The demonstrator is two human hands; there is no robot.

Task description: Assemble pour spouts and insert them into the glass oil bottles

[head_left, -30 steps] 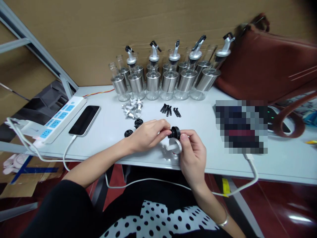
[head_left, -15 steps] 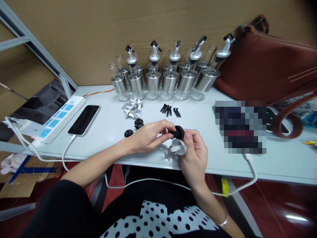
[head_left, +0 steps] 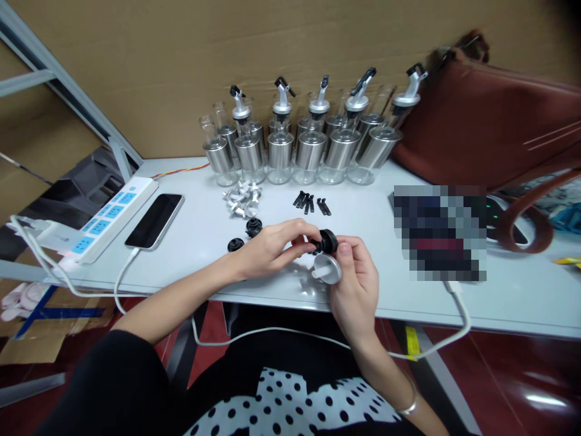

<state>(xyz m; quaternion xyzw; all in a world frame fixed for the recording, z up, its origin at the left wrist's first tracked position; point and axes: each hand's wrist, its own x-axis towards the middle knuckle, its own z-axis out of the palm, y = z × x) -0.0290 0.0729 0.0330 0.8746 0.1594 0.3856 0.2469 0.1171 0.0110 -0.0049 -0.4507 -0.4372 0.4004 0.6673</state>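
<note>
Between the fingertips of my left hand (head_left: 284, 245) is a black ribbed stopper (head_left: 327, 241), lying sideways near the table's front edge. My right hand (head_left: 356, 281) pinches a silver pourer spout (head_left: 327, 269) by its round base, its narrow tube pointing left. The spout sits just below the stopper; whether the right fingers also touch the stopper is hard to tell. Two more black stoppers (head_left: 253, 227) lie left of my left hand, partly behind it. Beyond them is a pile of silver spouts (head_left: 242, 198), and to its right are several small black flaps (head_left: 308, 201).
Glass bottles with steel sleeves (head_left: 280, 148) stand along the cardboard wall, several topped with pourers. At left are a power strip (head_left: 113, 212) and a phone (head_left: 155, 221) on a white cable. A blurred-out object (head_left: 440, 236) and a brown bag (head_left: 490, 115) occupy the right.
Both hands stay almost in place with the same parts in them. The view has shifted very slightly.
</note>
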